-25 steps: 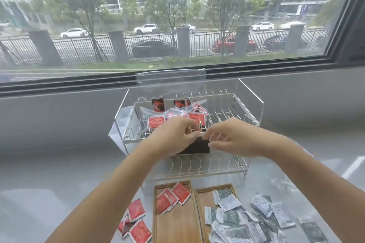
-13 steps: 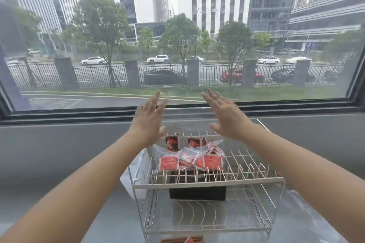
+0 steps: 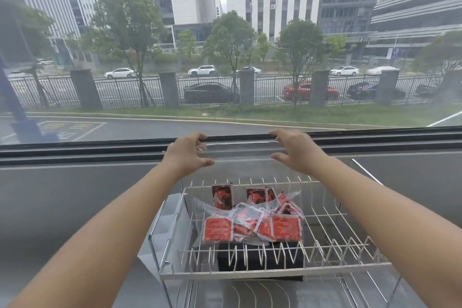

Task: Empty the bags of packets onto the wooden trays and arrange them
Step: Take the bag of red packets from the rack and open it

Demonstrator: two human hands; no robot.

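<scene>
Above the rack [image 3: 275, 274], both hands, left [image 3: 186, 155] and right [image 3: 292, 151], flat-fingered before, now curl onto a clear bag [image 3: 240, 155].

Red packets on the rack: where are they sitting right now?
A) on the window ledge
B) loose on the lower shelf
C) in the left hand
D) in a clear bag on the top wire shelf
D: the red packets lie bunched inside a clear bag on the top wire shelf, below the left hand and right hand.
</scene>
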